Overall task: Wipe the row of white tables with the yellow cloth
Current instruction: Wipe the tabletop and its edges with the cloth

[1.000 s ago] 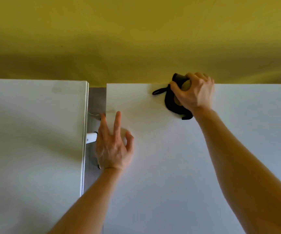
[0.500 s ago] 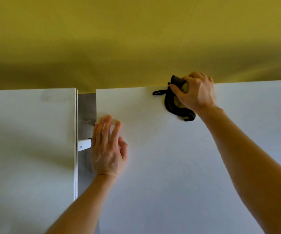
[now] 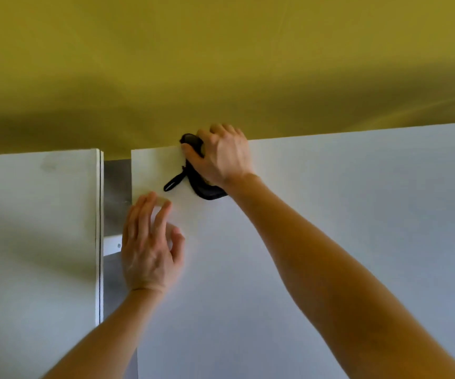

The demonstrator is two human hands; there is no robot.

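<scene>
Right hand (image 3: pixel 222 157) curled round black strapped pouch (image 3: pixel 205 188) at far edge of right bench (image 3: pixel 330 214). Left hand (image 3: pixel 149 242) flat, fingers spread, near bench corner. Yellow cloth not plainly visible, maybe under right palm. Probably soft, light: bunch it in palm.

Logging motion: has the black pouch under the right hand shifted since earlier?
Yes: the black pouch slid left, toward the left edge of the white table.

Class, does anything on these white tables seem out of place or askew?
A black strapped pouch sits at the far edge of the right table, gripped by the right hand: odd for wiping. The left table stands apart, far edges unaligned.
</scene>
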